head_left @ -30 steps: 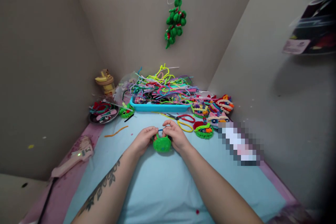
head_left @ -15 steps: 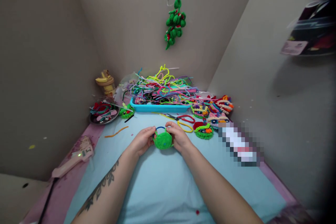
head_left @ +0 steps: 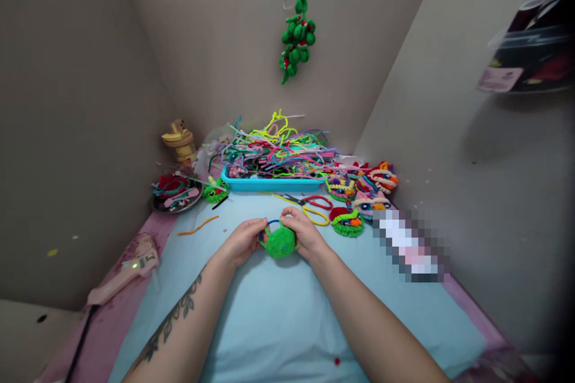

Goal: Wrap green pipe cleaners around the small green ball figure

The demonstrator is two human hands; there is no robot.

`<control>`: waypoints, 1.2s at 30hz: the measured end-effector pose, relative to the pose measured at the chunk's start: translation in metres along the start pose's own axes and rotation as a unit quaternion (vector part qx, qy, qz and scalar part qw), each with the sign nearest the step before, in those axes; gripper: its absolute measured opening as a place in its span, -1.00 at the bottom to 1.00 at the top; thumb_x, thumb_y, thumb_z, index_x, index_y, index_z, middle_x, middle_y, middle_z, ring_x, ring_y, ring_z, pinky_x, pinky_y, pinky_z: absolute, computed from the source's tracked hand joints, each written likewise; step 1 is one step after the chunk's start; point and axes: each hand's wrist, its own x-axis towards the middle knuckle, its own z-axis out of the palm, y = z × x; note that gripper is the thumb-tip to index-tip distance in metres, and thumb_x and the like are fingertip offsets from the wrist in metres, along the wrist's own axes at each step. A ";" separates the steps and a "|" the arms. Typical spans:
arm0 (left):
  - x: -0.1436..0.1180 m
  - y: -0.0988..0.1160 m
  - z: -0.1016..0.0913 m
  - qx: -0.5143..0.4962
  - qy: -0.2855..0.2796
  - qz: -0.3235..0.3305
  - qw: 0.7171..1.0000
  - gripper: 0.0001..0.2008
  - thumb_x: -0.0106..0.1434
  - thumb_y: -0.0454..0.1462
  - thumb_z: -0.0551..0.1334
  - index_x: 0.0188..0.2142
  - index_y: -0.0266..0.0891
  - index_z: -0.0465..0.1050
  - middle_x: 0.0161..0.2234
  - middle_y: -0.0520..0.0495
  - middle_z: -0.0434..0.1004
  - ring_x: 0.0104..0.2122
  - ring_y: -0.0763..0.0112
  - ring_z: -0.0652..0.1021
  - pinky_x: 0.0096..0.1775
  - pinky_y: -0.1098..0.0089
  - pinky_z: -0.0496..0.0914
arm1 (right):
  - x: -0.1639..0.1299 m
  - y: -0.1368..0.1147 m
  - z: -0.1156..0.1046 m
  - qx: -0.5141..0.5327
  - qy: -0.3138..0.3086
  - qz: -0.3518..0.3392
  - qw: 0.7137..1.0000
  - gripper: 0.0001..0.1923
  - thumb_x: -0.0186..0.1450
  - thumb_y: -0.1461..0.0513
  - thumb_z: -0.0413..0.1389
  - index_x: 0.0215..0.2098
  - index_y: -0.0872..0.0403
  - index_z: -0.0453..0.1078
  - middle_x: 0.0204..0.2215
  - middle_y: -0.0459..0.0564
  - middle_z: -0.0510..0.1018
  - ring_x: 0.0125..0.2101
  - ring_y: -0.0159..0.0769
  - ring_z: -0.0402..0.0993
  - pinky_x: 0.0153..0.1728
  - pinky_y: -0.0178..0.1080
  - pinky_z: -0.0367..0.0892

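Note:
Over the middle of the light blue cloth I hold a round green fuzzy pipe-cleaner piece (head_left: pixel 280 243) between both hands. A dark blue pipe-cleaner loop (head_left: pixel 273 222) arches over its far edge, and short green ends stick out at the sides. My left hand (head_left: pixel 247 241) pinches the left side, where the blue loop meets the green piece. My right hand (head_left: pixel 304 232) grips the right side, its thumb and fingers closed near the top edge. The fingertips behind the piece are hidden. Scissors (head_left: pixel 309 206) with red and yellow handles lie just beyond my right hand.
A blue tray (head_left: pixel 274 184) heaped with pipe cleaners stands at the back. Several colourful pipe-cleaner figures (head_left: pixel 348 222) lie at the right, near a pixelated object (head_left: pixel 411 246). At the left are a pink glue gun (head_left: pixel 123 280), an orange strip (head_left: pixel 198 226) and a metal bowl (head_left: pixel 177 209).
The green piece has tilted slightly in my hands, so its face looks rounder. Both hands keep their hold in almost the same place. The view has shifted a little.

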 end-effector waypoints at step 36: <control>0.002 0.004 -0.002 -0.035 0.070 0.067 0.995 -0.70 0.12 -0.15 0.24 -0.18 -0.26 0.41 -0.26 -0.10 0.48 -0.35 0.43 0.49 -0.30 0.42 0.38 | 0.001 -0.006 -0.004 0.050 -0.044 -0.007 0.998 -0.75 -0.07 0.13 0.29 -0.51 0.12 0.43 -0.59 -0.11 0.48 -0.59 -0.44 0.32 -0.49 -0.35 0.22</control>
